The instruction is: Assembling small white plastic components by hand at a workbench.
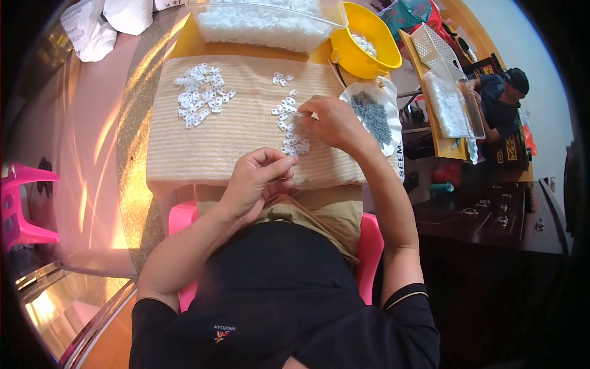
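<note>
My left hand (264, 175) is near the front edge of the cloth-covered table, thumb and forefinger pinched together; whatever may be between them is too small to make out. My right hand (337, 122) reaches over the cloth with its fingers closed, the fingertips beside a loose column of small white plastic pieces with holes (286, 109). What it grips, if anything, is hidden. Just beyond my left fingertips lies a tight cluster of the same white pieces (296, 146). To the right of my right hand, many small grey screw-like parts (370, 117) lie on a white sheet (391, 92).
A larger heap of white pieces (200, 92) spreads at the left. At the back stand a clear bin (338, 15) full of white pieces and a yellow tub (347, 58). Another person (501, 101) sits at a table at right. A pink stool (24, 206) stands at left.
</note>
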### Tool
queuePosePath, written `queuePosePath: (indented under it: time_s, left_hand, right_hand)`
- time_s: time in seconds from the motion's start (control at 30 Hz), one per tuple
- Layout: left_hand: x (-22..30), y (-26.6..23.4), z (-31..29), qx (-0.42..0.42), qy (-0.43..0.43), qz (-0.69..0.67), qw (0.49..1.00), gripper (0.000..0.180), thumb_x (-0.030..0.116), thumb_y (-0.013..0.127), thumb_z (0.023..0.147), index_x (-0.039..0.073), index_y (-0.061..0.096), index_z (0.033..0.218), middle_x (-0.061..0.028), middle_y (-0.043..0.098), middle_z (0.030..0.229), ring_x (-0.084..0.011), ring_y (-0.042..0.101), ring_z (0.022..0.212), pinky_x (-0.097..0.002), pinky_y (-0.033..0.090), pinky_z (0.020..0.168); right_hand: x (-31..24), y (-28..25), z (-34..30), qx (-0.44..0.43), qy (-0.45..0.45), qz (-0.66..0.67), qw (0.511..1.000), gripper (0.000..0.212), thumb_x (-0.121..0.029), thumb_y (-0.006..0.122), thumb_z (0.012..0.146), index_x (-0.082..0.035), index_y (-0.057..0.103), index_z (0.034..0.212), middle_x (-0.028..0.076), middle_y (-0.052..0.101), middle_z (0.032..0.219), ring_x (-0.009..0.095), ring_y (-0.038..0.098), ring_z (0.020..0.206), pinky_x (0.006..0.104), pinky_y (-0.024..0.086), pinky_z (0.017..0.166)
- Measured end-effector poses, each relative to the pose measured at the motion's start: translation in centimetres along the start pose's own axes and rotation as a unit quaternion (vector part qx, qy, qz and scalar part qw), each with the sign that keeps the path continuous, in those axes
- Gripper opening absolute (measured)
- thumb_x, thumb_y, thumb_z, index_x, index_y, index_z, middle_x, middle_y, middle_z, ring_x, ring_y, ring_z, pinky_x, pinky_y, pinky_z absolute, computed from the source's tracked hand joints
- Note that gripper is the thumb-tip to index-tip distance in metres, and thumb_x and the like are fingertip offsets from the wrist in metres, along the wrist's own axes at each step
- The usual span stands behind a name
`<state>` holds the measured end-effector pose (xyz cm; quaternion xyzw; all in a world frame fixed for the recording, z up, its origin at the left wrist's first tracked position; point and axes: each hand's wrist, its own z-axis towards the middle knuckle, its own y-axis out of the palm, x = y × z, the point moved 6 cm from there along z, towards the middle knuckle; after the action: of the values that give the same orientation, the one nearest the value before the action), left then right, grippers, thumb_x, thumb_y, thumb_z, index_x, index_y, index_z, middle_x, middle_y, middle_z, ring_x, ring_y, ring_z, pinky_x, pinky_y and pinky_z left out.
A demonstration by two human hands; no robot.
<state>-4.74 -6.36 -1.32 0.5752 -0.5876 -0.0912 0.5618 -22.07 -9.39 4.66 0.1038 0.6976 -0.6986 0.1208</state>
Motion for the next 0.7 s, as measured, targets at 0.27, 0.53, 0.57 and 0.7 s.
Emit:
queuePosePath:
  time_s: [0.27, 0.53, 0.57, 0.7]
  left_hand:
    - [-0.05, -0.36, 0.10, -0.002, -0.003, 0.008, 1.000, 0.009, 0.010, 0.066, 0.087, 0.003, 0.061, 0.091, -0.0057, 0.064, 0.087, -0.0084, 0.061, 0.071, -0.0227, 0.056, 0.064]
    - [-0.36, -0.57, 0.26, -0.004, -0.006, 0.016, 1.000, 0.009, 0.010, 0.065, 0.088, 0.003, 0.061, 0.093, -0.0065, 0.065, 0.092, -0.0087, 0.061, 0.072, -0.0250, 0.057, 0.068]
    - [-0.36, -0.60, 0.29, -0.006, -0.003, 0.017, 1.000, 0.009, 0.010, 0.065, 0.088, 0.003, 0.061, 0.092, -0.0063, 0.065, 0.092, -0.0086, 0.061, 0.072, -0.0249, 0.057, 0.068]
    - [-0.34, -0.58, 0.34, -0.009, -0.001, 0.011, 1.000, 0.009, 0.010, 0.065, 0.088, 0.002, 0.061, 0.092, -0.0064, 0.064, 0.091, -0.0085, 0.061, 0.072, -0.0245, 0.057, 0.068]
  right_hand:
    - [0.04, 1.03, -0.33, 0.004, 0.025, -0.008, 1.000, 0.014, -0.015, 0.055, 0.082, -0.005, 0.065, 0.080, 0.017, 0.064, 0.086, 0.036, 0.061, 0.085, 0.0443, 0.048, 0.074]
    - [0.17, 1.00, -0.56, 0.032, 0.008, 0.023, 0.999, 0.015, -0.015, 0.053, 0.084, -0.004, 0.063, 0.083, 0.016, 0.063, 0.090, 0.036, 0.061, 0.085, 0.0440, 0.047, 0.075]
    - [0.16, 0.96, -0.56, 0.033, 0.007, 0.023, 0.999, 0.015, -0.015, 0.053, 0.084, -0.004, 0.063, 0.083, 0.016, 0.063, 0.090, 0.036, 0.061, 0.085, 0.0440, 0.047, 0.075]
    - [0.01, 1.08, -0.68, 0.027, 0.007, -0.015, 0.999, 0.015, -0.013, 0.058, 0.084, -0.002, 0.064, 0.092, 0.016, 0.064, 0.092, 0.036, 0.061, 0.087, 0.0421, 0.048, 0.076]
